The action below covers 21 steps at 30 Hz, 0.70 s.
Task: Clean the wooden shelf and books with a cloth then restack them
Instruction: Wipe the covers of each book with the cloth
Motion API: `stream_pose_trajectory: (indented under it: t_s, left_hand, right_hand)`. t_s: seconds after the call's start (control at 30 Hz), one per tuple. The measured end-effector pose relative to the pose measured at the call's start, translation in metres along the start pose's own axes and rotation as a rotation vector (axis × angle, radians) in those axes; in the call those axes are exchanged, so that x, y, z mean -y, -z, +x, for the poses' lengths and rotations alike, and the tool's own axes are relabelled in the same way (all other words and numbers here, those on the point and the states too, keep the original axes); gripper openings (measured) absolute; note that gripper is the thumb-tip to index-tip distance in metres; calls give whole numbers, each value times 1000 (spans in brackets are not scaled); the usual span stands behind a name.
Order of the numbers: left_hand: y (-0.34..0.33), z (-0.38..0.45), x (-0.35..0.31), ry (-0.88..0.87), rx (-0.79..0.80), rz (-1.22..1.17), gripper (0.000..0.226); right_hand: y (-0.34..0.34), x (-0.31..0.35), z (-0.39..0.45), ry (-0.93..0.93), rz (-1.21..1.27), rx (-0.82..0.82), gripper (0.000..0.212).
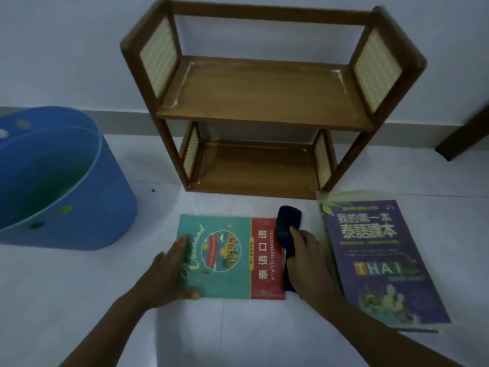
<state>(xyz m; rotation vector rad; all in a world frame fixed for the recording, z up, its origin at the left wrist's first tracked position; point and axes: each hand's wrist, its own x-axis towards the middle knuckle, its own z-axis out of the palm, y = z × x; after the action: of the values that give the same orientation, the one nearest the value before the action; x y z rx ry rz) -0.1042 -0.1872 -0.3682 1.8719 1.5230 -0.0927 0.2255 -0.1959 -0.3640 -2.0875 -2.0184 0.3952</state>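
At far left a blue tub [60, 178] sits on the white floor [238, 335]. Your left hand [169, 274] lies flat, fingers straight, steadying the teal-and-red book [227, 258] by its left edge. Behind it the wooden shelf [267, 99] stands against the wall, both tiers bare. Your right hand [304, 258] has its grip clamped on a dark cloth [287, 229], pressing it to that book's right edge. A purple book [381, 263] lies just beside, atop another.
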Motion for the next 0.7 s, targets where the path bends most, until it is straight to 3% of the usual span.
stream_pose_trajectory:
  t_s: [0.1, 0.17, 0.27, 0.33, 0.4, 0.53, 0.6, 0.7]
  left_hand:
    - [2, -4, 7, -31, -34, -45, 143]
    - [0, -5, 2, -31, -53, -60, 142]
    - [-1, -9, 4, -26, -102, -90, 117]
    - [2, -9, 7, -50, -126, -20, 135]
    - [5, -9, 3, -67, -133, 12, 149]
    - [4, -7, -7, -29, -107, 42, 144]
    - [1, -6, -2, -46, -130, 84, 145]
    - [-6, -3, 4, -101, -146, 176, 146]
  right_hand:
    - [-24, 51, 3, -12, -8, 61, 62]
    - [-42, 98, -11, 195, -52, 126, 62]
    - [-67, 159, -37, 563, -16, 251, 58]
    - [-73, 167, -18, 660, 42, 245, 48]
    - [-64, 144, 17, 534, 53, 173, 44]
    - [-36, 80, 60, 49, -23, -6, 49]
    - [-31, 101, 32, 87, 11, 78, 40]
    - [-50, 149, -34, 447, 55, 268, 48]
